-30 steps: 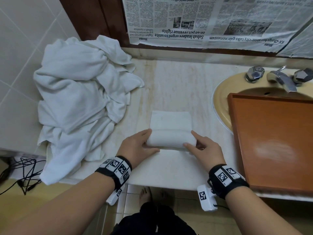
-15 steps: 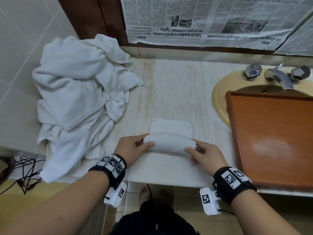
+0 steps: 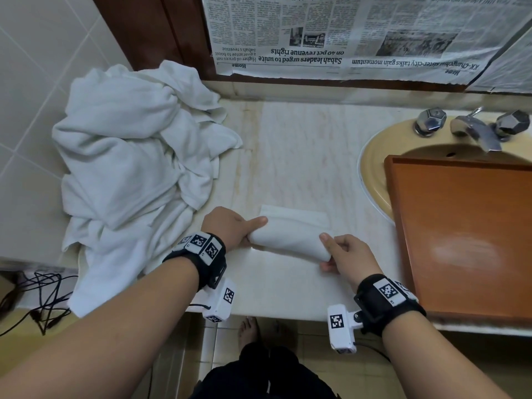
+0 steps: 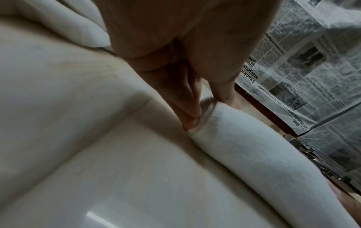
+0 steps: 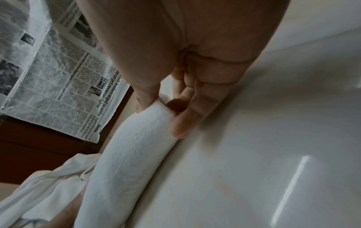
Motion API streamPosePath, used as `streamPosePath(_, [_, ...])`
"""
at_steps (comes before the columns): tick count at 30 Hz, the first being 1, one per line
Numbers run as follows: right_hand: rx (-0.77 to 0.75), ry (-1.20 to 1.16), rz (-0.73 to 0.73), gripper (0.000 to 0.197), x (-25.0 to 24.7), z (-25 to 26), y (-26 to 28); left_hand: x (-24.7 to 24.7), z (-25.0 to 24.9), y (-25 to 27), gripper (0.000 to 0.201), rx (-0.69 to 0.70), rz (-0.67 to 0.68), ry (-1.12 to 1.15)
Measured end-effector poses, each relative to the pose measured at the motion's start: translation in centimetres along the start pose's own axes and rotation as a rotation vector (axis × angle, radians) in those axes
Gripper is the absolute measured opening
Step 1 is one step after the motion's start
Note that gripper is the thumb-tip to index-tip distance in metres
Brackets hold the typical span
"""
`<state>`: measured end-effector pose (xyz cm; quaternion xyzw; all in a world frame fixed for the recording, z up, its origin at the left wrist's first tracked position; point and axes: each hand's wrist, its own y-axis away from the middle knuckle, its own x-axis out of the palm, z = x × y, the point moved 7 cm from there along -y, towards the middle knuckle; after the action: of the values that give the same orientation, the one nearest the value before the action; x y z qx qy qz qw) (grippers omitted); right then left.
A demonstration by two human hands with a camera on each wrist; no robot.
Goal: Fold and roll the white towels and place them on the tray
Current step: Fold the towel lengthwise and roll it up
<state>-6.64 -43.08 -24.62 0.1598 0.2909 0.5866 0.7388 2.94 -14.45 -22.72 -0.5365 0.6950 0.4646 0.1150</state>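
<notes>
far left on the marble counter (image 3: 288, 283): heap of unfolded white towels (image 3: 129, 168), crumpled against the tiled wall, part hanging over the counter edge. next, left hand (image 3: 230, 228) clamped on the left end of the half-rolled towel (image 3: 288, 240), thumb on top, fingers (image 4: 187, 104) together against the end. roll lying across the counter's near middle, a flat unrolled strip showing just behind it. right hand (image 3: 348, 254) pinching the right end, thumb over the top, fingers (image 5: 187, 111) curled beneath. further right, empty wooden tray (image 3: 460, 240) set over the yellow sink (image 3: 374, 168), near the roll but apart. likely light, soft and floppy, prone to sag in the middle and spring loose; best held at both ends with pressure kept on the free edge. probably near the end of rolling.
</notes>
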Motion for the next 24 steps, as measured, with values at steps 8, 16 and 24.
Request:
streamPosePath(8, [-0.173, 0.035, -0.101, 0.016, -0.2, 2.2, 2.0, -0.7, -0.7, 1.2, 0.025, 0.117, -0.131, 0.219])
streamPosePath(16, [-0.262, 0.188, -0.128, 0.029, -0.5, 1.6, 2.6, 0.6, -0.2, 3.5, 0.054, 0.384, -0.050, 0.086])
streamPosePath(24, [-0.261, 0.281, 0.014, 0.059, -1.2, 0.4, 1.3, 1.5, 0.3, 3.3, 0.055, 0.513, 0.015, 0.052])
